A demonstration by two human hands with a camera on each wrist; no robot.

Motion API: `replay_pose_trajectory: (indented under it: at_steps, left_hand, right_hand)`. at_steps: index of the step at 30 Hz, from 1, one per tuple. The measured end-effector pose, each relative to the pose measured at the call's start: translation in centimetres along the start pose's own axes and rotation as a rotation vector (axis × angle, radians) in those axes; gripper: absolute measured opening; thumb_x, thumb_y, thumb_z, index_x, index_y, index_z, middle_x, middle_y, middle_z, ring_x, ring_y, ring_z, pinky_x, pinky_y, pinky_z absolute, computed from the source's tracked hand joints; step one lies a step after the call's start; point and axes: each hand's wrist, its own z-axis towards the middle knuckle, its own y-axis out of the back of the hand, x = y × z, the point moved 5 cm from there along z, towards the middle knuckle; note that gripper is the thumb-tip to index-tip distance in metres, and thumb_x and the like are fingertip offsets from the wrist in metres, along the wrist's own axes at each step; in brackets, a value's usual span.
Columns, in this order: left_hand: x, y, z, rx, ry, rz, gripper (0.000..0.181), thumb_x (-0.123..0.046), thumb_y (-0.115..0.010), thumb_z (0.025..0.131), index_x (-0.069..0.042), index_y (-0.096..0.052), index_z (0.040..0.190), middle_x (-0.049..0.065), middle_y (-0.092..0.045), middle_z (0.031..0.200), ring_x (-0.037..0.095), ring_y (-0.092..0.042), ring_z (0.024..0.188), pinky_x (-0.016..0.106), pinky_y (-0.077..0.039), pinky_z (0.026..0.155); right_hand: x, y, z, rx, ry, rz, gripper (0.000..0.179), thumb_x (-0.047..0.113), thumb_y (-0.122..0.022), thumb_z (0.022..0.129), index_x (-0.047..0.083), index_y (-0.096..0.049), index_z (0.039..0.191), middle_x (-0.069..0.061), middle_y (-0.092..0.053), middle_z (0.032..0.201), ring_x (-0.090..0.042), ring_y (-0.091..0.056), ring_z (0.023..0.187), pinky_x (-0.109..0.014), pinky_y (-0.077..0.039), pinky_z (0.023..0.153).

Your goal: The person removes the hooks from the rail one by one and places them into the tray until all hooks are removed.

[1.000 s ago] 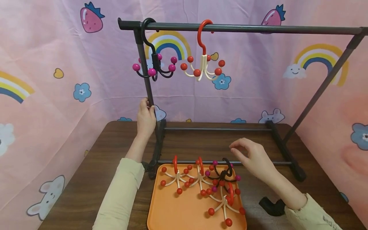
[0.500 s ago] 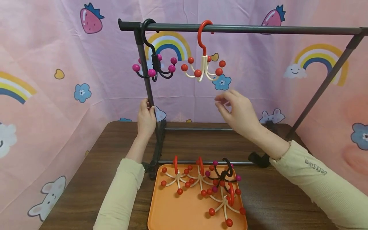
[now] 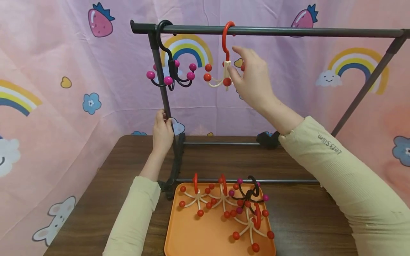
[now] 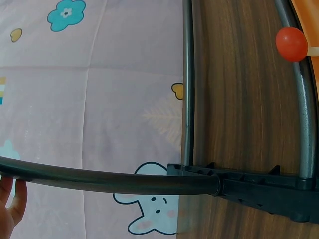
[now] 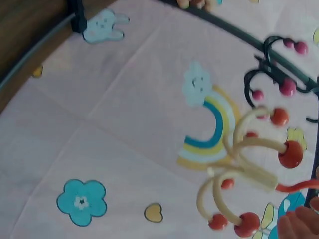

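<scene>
My left hand point(image 3: 162, 133) grips the left slanted post point(image 3: 164, 97) of a dark metal rack, its fingers partly hidden behind it. My right hand point(image 3: 254, 78) is raised to a cream multi-arm hanger with a red hook and red balls point(image 3: 224, 41), hung on the top bar. The thumb is at its stem and the fingers are extended beside the hook; some of the hanger's balls are hidden behind the hand. Farther left on the bar hangs a black multi-arm hanger point(image 3: 172, 69) with magenta balls.
An orange tray point(image 3: 192, 238) on the wooden table point(image 3: 125, 185) in front of the rack holds several more hangers, mostly cream with red hooks and one black hanger point(image 3: 248, 194). The rack's lower rail point(image 3: 288, 181) runs behind the tray. A patterned cloth point(image 3: 128, 71) hangs behind.
My right hand has risen from above the tray's right side to the cream hanger on the bar, which has turned slightly. The left hand stays on the post.
</scene>
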Motion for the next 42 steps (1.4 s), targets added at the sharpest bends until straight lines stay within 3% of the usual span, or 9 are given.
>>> replay_pose_trajectory:
  at_steps: [6, 11, 20, 29, 42]
  left_hand:
    - [0.0, 0.0, 0.0, 0.008, 0.003, -0.005, 0.027, -0.017, -0.041, 0.097, -0.007, -0.035, 0.121, 0.016, -0.049, 0.106, 0.031, -0.056, 0.093, 0.044, -0.046, 0.072]
    - [-0.1, 0.0, -0.1, 0.014, 0.013, -0.021, 0.026, -0.016, -0.041, 0.097, -0.006, -0.036, 0.120, 0.016, -0.049, 0.106, 0.030, -0.055, 0.093, 0.043, -0.046, 0.072]
    - [-0.2, -0.2, -0.2, 0.012, 0.023, -0.027, 0.026, -0.016, -0.042, 0.096, -0.006, -0.037, 0.120, 0.016, -0.050, 0.107, 0.031, -0.056, 0.094, 0.043, -0.047, 0.072]
    - [-0.2, -0.1, -0.3, 0.028, 0.049, -0.019, 0.029, -0.018, -0.041, 0.097, -0.006, -0.036, 0.123, 0.016, -0.049, 0.109, 0.029, -0.055, 0.093, 0.043, -0.046, 0.073]
    - [0.1, 0.0, -0.2, 0.025, 0.058, -0.014, 0.029, -0.019, -0.041, 0.097, -0.007, -0.036, 0.123, 0.015, -0.050, 0.109, 0.029, -0.055, 0.093, 0.044, -0.046, 0.073]
  right_hand:
    - [-0.7, -0.6, 2.4, 0.130, -0.213, 0.008, 0.046, 0.028, -0.050, 0.092, 0.012, -0.041, 0.134, 0.001, -0.049, 0.134, -0.008, -0.047, 0.120, -0.017, -0.039, 0.094]
    - [-1.0, -1.2, 3.6, 0.161, -0.257, 0.055, 0.039, 0.026, -0.049, 0.092, 0.009, -0.045, 0.127, -0.003, -0.057, 0.123, -0.008, -0.053, 0.112, -0.018, -0.042, 0.092]
    - [-0.9, -1.2, 4.5, 0.127, -0.221, 0.031, 0.024, 0.019, -0.047, 0.093, 0.005, -0.054, 0.111, -0.006, -0.063, 0.109, -0.013, -0.062, 0.092, -0.017, -0.047, 0.083]
    - [0.8, 0.7, 4.6, 0.057, -0.157, 0.025, 0.027, 0.023, -0.051, 0.092, 0.006, -0.056, 0.112, -0.004, -0.062, 0.112, -0.010, -0.060, 0.098, -0.015, -0.045, 0.084]
    - [1.9, 1.7, 0.5, 0.100, -0.029, 0.005, 0.018, 0.019, -0.057, 0.089, 0.003, -0.060, 0.099, -0.007, -0.064, 0.100, -0.014, -0.063, 0.089, -0.021, -0.048, 0.083]
